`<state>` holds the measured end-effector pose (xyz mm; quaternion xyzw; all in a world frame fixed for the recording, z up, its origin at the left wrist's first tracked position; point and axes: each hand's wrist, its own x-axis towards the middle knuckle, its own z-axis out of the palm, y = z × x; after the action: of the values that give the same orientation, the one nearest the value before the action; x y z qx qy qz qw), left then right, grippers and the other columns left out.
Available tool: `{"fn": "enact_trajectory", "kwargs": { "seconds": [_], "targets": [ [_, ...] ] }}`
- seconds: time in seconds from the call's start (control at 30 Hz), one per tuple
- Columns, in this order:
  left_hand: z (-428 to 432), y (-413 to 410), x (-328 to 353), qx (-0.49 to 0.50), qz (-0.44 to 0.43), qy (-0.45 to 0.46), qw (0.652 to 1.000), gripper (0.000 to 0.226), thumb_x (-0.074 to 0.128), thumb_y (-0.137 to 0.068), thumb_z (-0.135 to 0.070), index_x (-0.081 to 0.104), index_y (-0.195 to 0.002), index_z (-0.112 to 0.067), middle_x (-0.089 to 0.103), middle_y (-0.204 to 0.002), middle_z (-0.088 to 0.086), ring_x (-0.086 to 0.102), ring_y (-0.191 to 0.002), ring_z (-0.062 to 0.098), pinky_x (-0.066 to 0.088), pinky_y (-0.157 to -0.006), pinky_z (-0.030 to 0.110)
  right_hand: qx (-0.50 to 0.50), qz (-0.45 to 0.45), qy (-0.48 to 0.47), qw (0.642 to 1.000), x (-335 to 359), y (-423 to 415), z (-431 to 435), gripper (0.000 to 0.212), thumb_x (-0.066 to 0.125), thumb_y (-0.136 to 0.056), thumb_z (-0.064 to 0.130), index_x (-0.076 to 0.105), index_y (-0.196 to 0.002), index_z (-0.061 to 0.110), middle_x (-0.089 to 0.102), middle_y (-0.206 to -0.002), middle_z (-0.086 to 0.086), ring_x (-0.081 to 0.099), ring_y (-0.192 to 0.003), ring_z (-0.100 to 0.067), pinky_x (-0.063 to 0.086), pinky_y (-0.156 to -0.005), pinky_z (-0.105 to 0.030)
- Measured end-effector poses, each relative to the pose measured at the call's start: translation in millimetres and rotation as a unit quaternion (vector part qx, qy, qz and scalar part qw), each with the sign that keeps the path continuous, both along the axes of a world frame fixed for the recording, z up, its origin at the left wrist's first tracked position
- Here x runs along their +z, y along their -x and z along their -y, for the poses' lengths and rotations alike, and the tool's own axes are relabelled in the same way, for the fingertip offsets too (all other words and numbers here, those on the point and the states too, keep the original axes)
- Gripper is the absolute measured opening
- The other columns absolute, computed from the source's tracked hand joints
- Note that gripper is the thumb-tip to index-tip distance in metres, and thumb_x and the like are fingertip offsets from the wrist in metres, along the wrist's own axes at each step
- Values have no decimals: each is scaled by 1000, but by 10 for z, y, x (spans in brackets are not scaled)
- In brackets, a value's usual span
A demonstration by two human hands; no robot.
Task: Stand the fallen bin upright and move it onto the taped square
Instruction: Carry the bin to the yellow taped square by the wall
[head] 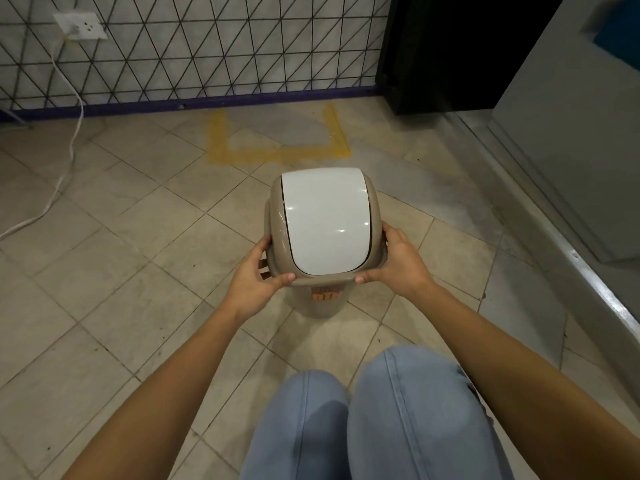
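Note:
A beige bin (323, 299) with a white swing lid (327, 220) stands upright on the tiled floor, seen from above. Orange letters show on its front below the rim. My left hand (258, 275) grips the rim on the left side and my right hand (394, 263) grips it on the right, thumbs on the near edge. The yellow taped square (277, 155) lies on the floor just beyond the bin, against the wall; the bin is short of it, its lid hiding little of the near tape line.
A wall with a black triangle pattern and a purple skirting (138, 107) runs behind the square. A white cable (71, 147) hangs from a socket (81, 26) at left. A dark cabinet (446, 53) and a grey metal sill (554, 230) stand at right. My knees (363, 410) are below.

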<state>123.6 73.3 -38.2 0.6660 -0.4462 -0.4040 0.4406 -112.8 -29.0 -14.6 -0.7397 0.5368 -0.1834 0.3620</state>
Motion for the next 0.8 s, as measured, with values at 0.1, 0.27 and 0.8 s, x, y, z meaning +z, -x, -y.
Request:
{"fn": "enact_trajectory", "kwargs": {
  "seconds": [0.1, 0.27, 0.8],
  "targets": [
    [133, -45, -8, 12, -12, -7, 1000, 82, 73, -77, -15, 28, -144, -28, 42, -130, -14, 51, -108, 11, 45, -82, 18, -10, 10, -3, 1000, -6, -71, 100, 114, 91, -44, 24, 31, -141, 20, 44, -134, -2, 41, -125, -20, 39, -103, -37],
    [338, -85, -19, 36, 6, -10, 999, 76, 70, -80, -18, 30, -143, -28, 44, -128, -14, 52, -105, 13, 43, -78, 16, -18, 20, -5, 1000, -12, -169, 315, 117, 91, -44, 24, 28, -142, 20, 44, -132, -3, 40, -124, -19, 37, -101, -32],
    [1194, -227, -5, 113, 0, -8, 994, 68, 66, -83, -10, 35, -142, -24, 49, -128, -6, 54, -106, 17, 47, -81, 22, 11, 43, -5, 999, 5, -502, 1327, 113, 92, -40, 20, 35, -138, 14, 46, -132, -5, 40, -125, -20, 38, -100, -31]
  ]
}}
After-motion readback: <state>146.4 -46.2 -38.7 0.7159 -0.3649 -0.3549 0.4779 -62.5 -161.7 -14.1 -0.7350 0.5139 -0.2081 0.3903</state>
